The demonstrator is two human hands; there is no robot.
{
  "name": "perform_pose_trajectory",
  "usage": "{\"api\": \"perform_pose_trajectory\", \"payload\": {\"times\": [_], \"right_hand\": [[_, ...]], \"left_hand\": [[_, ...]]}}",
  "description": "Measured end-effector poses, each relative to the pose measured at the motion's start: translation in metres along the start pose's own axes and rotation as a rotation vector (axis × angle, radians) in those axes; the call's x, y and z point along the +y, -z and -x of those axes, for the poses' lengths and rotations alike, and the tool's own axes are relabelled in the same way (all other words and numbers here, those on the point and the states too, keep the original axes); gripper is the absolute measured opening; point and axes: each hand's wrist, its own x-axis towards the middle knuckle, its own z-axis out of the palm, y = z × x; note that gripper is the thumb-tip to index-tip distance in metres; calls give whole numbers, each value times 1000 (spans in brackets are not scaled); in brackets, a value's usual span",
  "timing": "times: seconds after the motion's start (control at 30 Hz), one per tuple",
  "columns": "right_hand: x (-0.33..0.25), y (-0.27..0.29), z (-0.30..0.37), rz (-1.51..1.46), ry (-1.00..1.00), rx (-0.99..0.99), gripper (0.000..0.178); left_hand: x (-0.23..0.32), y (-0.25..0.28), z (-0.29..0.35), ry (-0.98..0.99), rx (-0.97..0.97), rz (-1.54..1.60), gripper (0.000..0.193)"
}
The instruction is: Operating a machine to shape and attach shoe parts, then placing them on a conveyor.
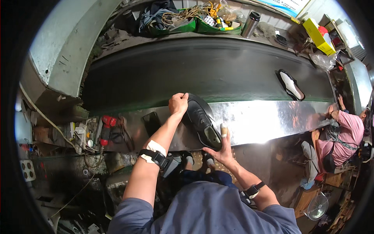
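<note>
A black lace-up shoe [199, 120] lies at a slant across the edge of the metal bench top, its toe toward the dark belt. A black rim, which looks like a sole, shows along its right side and around the toe. My left hand [178, 104] is closed at the toe end, fingertips pinching the shoe's edge. Near the heel, my right hand [223, 151] has thumb and fingers spread, the thumb close under the heel; I cannot tell if it touches. One right finger wears a pale wrap [223, 130].
A dark conveyor belt [156, 70] carries another shoe [290, 84] with a white inside. On the metal ledge [175, 136] lies a black phone [151, 123], beside a red tool [108, 121]. Green bins [175, 29] and a steel flask [250, 25] stand behind. A co-worker [343, 132] sits right.
</note>
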Motion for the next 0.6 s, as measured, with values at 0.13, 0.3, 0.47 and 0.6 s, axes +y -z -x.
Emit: {"api": "perform_pose_trajectory", "payload": {"times": [0.13, 0.3, 0.47, 0.6], "right_hand": [[1, 19, 7, -194, -241, -245, 112], [10, 58, 30, -57, -144, -379, 90], [36, 56, 40, -125, -71, -403, 82], [37, 53, 42, -234, -202, -436, 96]], "left_hand": [[-27, -1, 10, 73, -101, 1, 31], [3, -17, 63, 231, -172, -41, 72], [8, -34, 74, 164, 9, -242, 69], [1, -11, 71, 213, -16, -87, 52]]}}
